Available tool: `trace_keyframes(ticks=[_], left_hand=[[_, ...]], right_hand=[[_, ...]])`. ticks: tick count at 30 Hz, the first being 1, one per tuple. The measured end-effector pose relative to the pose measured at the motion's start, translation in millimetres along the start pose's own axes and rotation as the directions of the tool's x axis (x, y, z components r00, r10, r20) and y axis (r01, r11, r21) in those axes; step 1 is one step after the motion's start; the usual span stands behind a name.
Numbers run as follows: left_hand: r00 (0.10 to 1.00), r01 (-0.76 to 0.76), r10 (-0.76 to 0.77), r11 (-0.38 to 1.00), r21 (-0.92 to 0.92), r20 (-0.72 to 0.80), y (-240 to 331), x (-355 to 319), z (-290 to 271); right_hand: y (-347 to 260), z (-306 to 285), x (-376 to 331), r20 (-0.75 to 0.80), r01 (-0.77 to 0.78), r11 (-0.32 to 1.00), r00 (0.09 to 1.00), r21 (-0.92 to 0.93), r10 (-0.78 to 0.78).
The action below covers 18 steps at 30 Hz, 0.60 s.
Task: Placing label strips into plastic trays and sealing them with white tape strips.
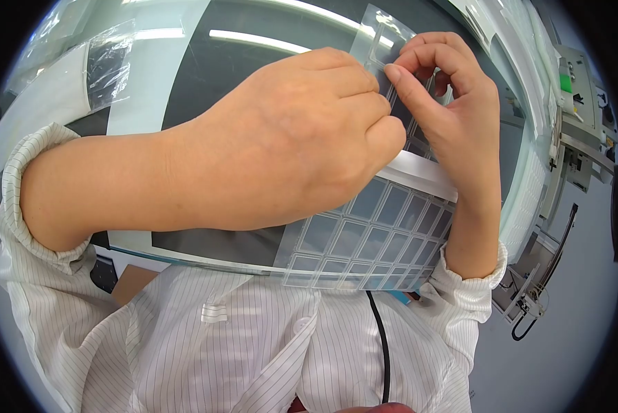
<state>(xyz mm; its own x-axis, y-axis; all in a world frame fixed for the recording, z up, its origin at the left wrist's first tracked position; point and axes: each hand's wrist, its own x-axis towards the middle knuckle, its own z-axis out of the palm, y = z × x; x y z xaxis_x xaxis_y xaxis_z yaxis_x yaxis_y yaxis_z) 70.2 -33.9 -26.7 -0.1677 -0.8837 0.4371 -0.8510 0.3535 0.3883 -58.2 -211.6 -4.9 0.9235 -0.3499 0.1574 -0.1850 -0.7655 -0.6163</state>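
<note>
While a clear plastic bag [106,65] lies on the bench at far left, the left hand [302,138] and right hand [453,103] both pinch a transparent gridded film sheet [371,241], held above the dark work mat [205,82].

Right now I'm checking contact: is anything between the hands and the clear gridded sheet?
Nothing visible. The left hand and right hand both pinch the gridded sheet directly near its top edge.
</note>
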Motion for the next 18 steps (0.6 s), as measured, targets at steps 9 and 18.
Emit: trace_keyframes(ticks=[9,18], left_hand=[[0.999,0.002,-0.003,1.000,-0.026,-0.032,-1,0,2],[0.999,0.022,-0.023,0.999,-0.044,-0.027,0,-2,3]], right_hand=[[8,1,-5,0.050,-0.096,0.941,0.995,0.326,0.084],[10,2,-3,0.069,-0.097,0.945,0.994,0.312,0.079]])
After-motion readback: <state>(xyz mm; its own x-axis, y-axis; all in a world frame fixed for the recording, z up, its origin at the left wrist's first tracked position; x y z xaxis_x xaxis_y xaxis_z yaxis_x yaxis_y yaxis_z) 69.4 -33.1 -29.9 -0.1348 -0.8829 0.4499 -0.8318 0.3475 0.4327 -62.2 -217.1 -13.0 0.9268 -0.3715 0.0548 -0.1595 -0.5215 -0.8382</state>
